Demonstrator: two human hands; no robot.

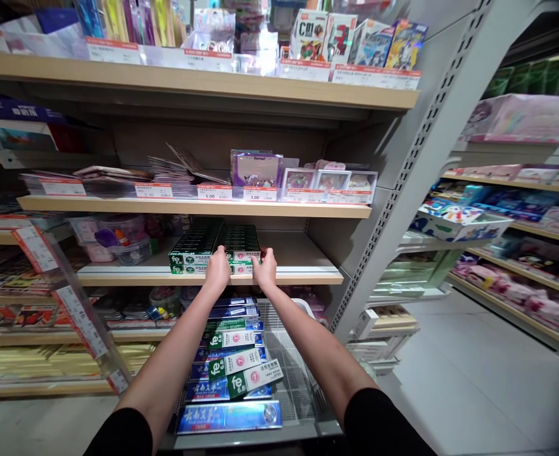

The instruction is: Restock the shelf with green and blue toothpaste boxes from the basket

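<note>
Both my hands reach onto the middle-lower shelf, at a row of green-and-white toothpaste boxes (242, 256). My left hand (218, 270), fingers curled, grips the row's left end, and my right hand (264, 267) pinches its right end. Against my left hand's outer side stands another stack of such toothpaste boxes (188, 259). Below my arms, a grey plastic basket (288, 380) holds blue toothpaste boxes (230, 416) and several loose green-and-white toothpaste boxes (256, 378). My fingertips are partly hidden behind the boxes' ends.
Overhead, a shelf edge (194, 206) with price tags carries flat packets and a purple box (255, 168). Clear tubs (125, 240) stand left on the working shelf. A slotted metal upright (402, 183) rises at right, beside an aisle floor (450, 361).
</note>
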